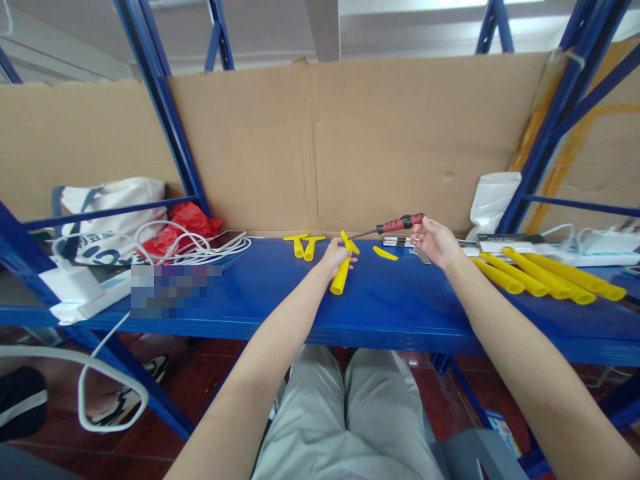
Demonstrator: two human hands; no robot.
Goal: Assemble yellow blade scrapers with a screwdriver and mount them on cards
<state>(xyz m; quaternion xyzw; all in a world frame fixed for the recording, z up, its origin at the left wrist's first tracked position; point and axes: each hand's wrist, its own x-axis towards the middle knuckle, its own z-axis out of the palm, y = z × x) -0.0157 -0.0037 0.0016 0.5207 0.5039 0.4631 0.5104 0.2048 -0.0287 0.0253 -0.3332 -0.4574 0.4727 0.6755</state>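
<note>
My left hand (335, 256) is closed around a yellow tube (341, 277) with a yellow crosspiece at its top, tilted above the blue shelf (280, 300). My right hand (434, 241) grips the butt end of a screwdriver (401, 224) with a red and black handle. Its shaft runs left to the crosspiece; whether the tip touches a screw there is too small to tell. Just right of the tube lies a flat, curved yellow piece (385, 253). Behind my left hand are two yellow T-shaped pieces (309, 248), side by side.
Several yellow tubes (543, 277) lie at the right, beside a white power strip (595, 257). White cables (220, 250), a red plastic bag (193, 223) and a white cloth bag (115, 207) are at the left. Cardboard (400, 140) stands behind; a blue post (167, 113) rises at the left.
</note>
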